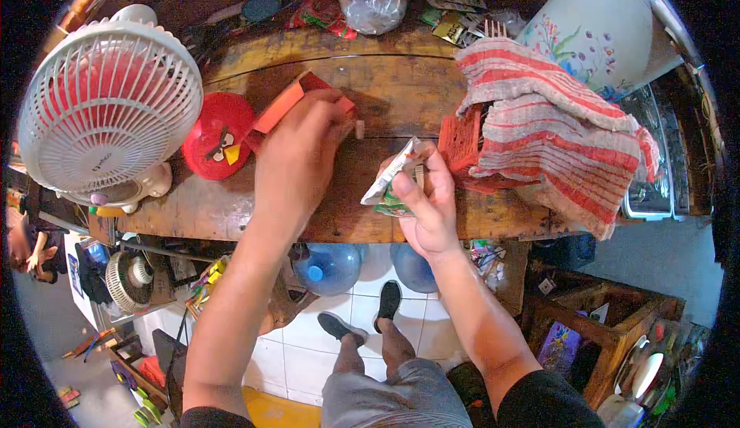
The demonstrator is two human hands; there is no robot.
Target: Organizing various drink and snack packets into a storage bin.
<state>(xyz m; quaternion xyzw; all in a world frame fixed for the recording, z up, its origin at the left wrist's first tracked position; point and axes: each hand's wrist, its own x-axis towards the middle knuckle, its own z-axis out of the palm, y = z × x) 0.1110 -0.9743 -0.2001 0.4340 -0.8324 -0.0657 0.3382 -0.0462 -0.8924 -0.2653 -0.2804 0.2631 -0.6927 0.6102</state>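
My left hand (pixel 303 145) is blurred and sits over an orange open-topped box (pixel 280 107) on the wooden table (pixel 404 93). Its fingers curl at the box's far side and are partly hidden, so whether they grip it is unclear. A small pale piece (pixel 359 129) shows just right of those fingers. In my right hand (pixel 430 208) a small white and green sachet (pixel 393 182) is pinched between thumb and fingers, tilted above the table's near part. A round red Angry Birds item (pixel 217 133) lies left of the box.
A white fan (pixel 110 107) stands at the left. On the right, a striped cloth (pixel 561 145) covers part of a red plastic basket (pixel 459 142), near a flowered white container (pixel 601 29). Packets (pixel 457 18) and a clear plastic bag (pixel 373 6) line the back. Blue water jugs (pixel 329 269) stand below.
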